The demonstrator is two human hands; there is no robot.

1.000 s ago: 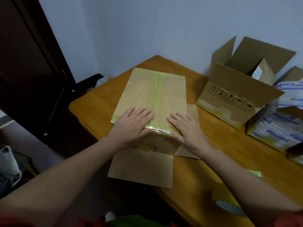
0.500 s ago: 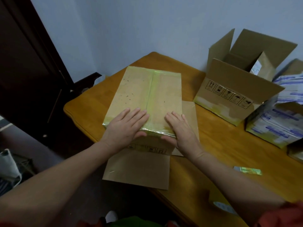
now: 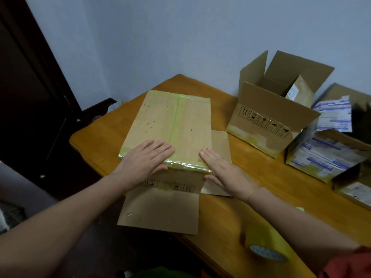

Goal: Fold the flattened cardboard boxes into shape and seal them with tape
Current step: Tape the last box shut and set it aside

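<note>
Head view, open box [image 3: 267, 117] right of taped box [image 3: 160, 121], tape roll [image 3: 263, 241] nearer

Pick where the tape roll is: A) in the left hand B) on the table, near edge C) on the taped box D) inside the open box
B: the yellow tape roll lies on the table, close to its near edge.

At least 4 cardboard boxes [image 3: 170, 125], 1 tape roll [image 3: 265, 245], 2 hands [image 3: 144, 159], 1 table [image 3: 271, 197].
</note>
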